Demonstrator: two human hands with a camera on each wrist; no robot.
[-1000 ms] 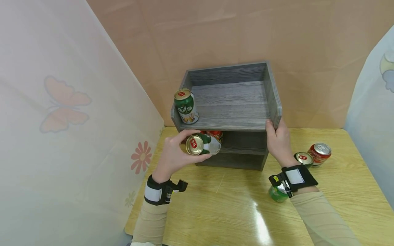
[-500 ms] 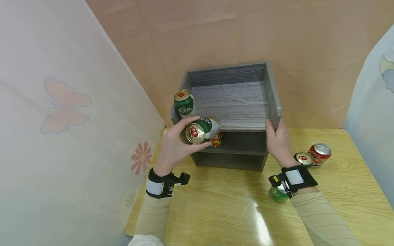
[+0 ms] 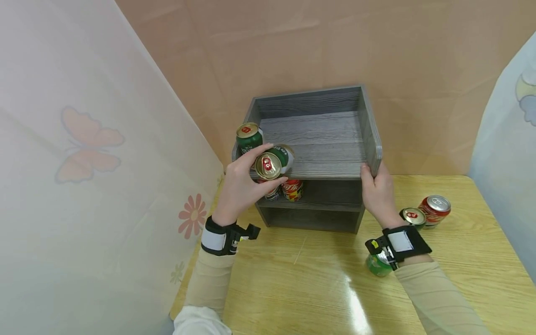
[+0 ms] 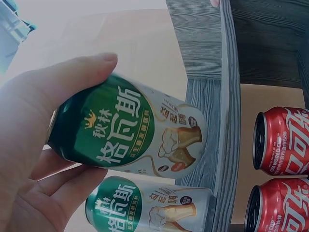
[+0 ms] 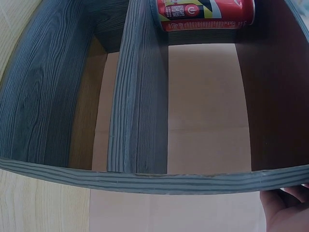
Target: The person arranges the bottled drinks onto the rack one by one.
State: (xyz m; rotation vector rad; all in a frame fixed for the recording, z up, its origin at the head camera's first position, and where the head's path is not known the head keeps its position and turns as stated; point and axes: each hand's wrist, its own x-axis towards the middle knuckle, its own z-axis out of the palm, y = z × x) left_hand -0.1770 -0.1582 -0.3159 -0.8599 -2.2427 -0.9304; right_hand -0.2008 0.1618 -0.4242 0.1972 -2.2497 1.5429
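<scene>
My left hand (image 3: 240,190) grips a green and white drink can (image 3: 284,158) between thumb and fingers, its gold top tilted toward me. The can is at the front edge of the grey wooden shelf's top level (image 3: 318,139). Beside it, a matching can (image 3: 248,137) stands upright at the left end of that level, partly covered by my fingers. Two red cola cans (image 4: 285,142) stand on the level below. With my right hand (image 3: 378,193) I hold the shelf's right side panel (image 3: 370,125), thumb on the inner face.
On the wooden table (image 3: 301,288) to the right stand a red can (image 3: 435,211) and a gold-topped can (image 3: 413,216). A green can (image 3: 378,266) sits partly under my right wrist strap. A pale cloth wall (image 3: 104,209) rises on the left, a tan one (image 3: 293,46) behind.
My left hand has raised the can from in front of the middle level to the top level's front edge, uncovering the red cans below. The right hand has stayed on the side panel.
</scene>
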